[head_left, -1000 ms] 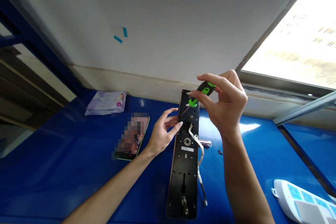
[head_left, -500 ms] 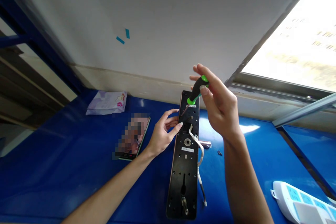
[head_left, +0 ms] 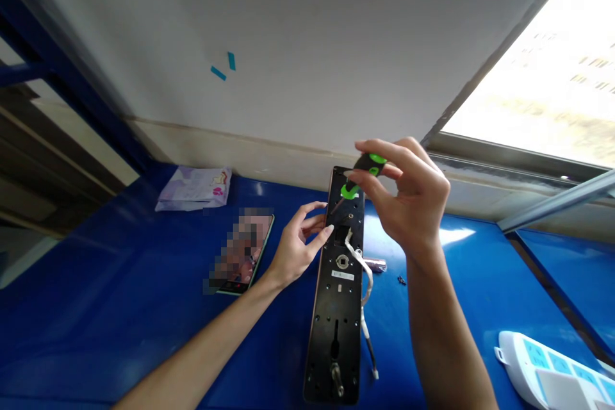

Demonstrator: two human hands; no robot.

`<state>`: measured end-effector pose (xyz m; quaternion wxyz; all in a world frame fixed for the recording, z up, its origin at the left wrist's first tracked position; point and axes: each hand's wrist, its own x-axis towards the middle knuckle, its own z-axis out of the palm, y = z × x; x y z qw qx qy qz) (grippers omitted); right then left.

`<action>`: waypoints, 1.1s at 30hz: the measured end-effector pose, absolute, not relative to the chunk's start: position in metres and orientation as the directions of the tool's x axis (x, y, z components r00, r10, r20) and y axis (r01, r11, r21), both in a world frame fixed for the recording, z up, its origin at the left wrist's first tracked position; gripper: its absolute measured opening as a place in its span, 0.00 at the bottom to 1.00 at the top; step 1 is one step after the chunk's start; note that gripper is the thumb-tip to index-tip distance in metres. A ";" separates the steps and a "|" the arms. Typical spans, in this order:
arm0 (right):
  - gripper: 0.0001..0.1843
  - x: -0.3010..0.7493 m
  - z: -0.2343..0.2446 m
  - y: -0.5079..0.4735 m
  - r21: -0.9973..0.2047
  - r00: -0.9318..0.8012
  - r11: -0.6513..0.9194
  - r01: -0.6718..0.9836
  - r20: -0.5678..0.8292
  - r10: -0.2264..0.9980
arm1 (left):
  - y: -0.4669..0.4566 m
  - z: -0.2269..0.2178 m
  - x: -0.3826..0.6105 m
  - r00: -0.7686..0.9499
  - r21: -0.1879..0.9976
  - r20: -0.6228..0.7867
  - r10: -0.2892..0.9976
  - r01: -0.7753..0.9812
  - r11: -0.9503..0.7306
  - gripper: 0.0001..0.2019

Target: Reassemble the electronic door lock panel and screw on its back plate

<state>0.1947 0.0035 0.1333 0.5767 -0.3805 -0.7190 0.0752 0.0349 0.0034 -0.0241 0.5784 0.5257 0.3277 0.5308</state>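
A long black lock panel point(head_left: 336, 314) lies lengthwise on the blue table point(head_left: 120, 320), its back side up. A white cable point(head_left: 366, 282) runs off its right edge. My right hand point(head_left: 408, 198) grips a green and black screwdriver point(head_left: 360, 176) by the handle, its tip down on the panel's upper left part. My left hand point(head_left: 298, 246) rests against the panel's left edge, fingers curled and touching it, thumb and fingers apart.
A phone point(head_left: 243, 250) lies left of the panel. A purple and white packet point(head_left: 195, 187) sits near the wall. A white power strip point(head_left: 552, 375) is at the lower right. Tiny dark screws point(head_left: 401, 280) and a small metal part point(head_left: 377, 264) lie right of the panel.
My right hand has turned the screwdriver handle, fingers shifting round it and dropping slightly. The left hand and the panel have stayed put.
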 end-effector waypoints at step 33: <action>0.11 0.205 0.176 0.002 -0.182 -0.402 0.581 0.793 0.561 0.724 | 0.002 -0.023 0.035 0.218 0.958 0.164 0.962 -0.268 -0.102 0.24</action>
